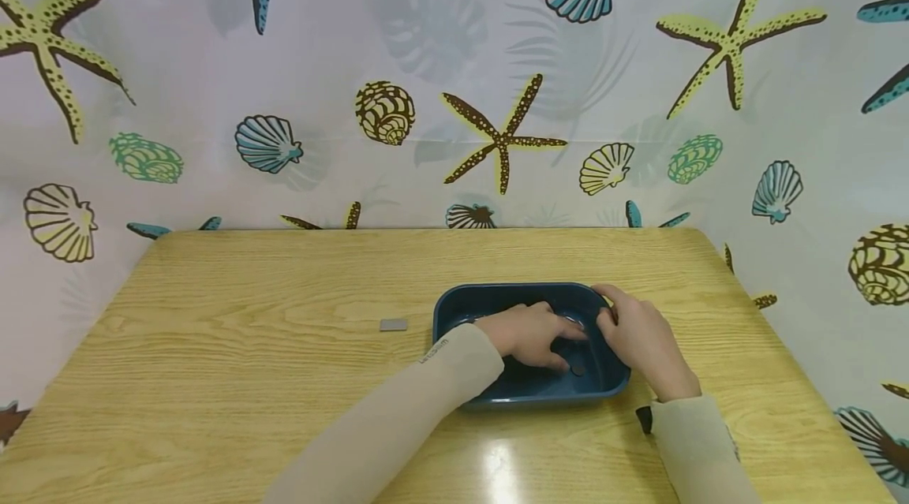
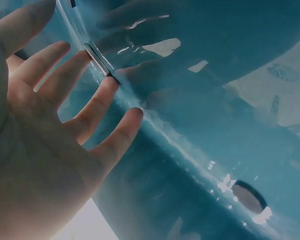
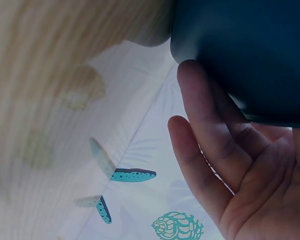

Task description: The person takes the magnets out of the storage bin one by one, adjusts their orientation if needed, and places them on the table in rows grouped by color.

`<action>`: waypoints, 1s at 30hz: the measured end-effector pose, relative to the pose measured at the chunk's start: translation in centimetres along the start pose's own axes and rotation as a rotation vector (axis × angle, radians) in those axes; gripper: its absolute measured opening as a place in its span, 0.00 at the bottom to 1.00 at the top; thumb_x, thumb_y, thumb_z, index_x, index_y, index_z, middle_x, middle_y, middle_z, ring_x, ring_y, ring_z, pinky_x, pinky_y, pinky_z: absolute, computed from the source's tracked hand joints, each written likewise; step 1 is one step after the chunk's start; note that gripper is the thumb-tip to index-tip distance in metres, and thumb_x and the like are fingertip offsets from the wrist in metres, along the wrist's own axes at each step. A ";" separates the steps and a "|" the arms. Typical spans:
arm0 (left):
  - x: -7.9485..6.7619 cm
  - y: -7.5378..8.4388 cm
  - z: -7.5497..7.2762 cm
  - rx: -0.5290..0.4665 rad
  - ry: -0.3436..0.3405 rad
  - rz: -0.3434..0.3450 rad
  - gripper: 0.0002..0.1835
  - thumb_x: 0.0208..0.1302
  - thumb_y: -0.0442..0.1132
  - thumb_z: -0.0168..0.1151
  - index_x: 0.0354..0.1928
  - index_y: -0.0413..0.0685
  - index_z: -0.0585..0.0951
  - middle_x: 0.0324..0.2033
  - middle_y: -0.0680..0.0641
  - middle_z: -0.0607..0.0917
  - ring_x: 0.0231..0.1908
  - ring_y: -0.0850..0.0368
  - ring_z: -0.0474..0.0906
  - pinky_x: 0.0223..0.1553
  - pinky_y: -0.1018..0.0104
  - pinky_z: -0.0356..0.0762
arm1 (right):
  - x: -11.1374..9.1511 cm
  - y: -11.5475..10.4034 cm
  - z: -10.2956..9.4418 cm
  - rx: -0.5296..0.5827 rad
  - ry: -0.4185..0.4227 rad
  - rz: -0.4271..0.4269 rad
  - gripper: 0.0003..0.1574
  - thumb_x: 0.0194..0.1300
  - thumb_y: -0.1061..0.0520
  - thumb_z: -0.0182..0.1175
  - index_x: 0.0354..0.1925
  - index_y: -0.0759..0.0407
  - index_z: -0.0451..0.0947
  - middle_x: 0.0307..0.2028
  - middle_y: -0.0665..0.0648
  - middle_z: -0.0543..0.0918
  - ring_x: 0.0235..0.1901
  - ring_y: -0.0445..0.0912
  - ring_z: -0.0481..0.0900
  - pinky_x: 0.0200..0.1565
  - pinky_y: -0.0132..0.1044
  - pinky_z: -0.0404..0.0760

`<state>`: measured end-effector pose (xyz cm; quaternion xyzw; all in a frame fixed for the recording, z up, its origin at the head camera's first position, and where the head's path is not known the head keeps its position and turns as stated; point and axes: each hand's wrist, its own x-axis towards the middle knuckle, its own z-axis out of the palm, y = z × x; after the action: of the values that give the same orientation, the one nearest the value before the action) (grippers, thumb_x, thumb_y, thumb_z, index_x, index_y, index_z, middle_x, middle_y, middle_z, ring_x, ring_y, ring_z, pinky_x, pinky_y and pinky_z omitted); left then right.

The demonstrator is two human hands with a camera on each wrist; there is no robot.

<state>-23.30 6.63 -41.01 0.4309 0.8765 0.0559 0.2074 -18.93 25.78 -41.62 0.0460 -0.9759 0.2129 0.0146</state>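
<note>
A dark blue plastic bin (image 1: pixel 521 285) sits on the table, right of the middle. Inside it is my left hand (image 1: pixel 529 336), its fingers spread and extended toward the right end. In the left wrist view, the fingertips touch a thin, flat, shiny-edged piece (image 2: pixel 97 60) along the bin's inner corner; its kind is unclear. The thumb stays apart from that piece. A dark round disc (image 2: pixel 249 197) lies farther along the same corner. My right hand (image 1: pixel 642 338) grips the bin's right end, thumb at the rim and fingers against the outer wall, as the right wrist view shows.
A small grey rectangular piece (image 1: pixel 394 325) lies on the wooden table (image 1: pixel 248 378) just left of the bin. Behind and beside the table hangs a pale cloth (image 1: pixel 319 62) printed with shells and starfish.
</note>
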 end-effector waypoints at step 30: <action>-2.8 -0.6 -1.6 -0.105 -0.110 -0.127 0.42 0.71 0.56 0.65 0.81 0.58 0.59 0.76 0.52 0.70 0.74 0.57 0.69 0.75 0.59 0.68 | -0.1 -0.4 -0.1 -0.014 -0.010 0.011 0.28 0.76 0.59 0.52 0.71 0.59 0.71 0.17 0.51 0.70 0.15 0.44 0.66 0.22 0.36 0.65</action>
<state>-22.89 4.21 -38.88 0.3653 0.8853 0.0646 0.2805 -18.81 25.50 -41.40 0.0417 -0.9776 0.2061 0.0091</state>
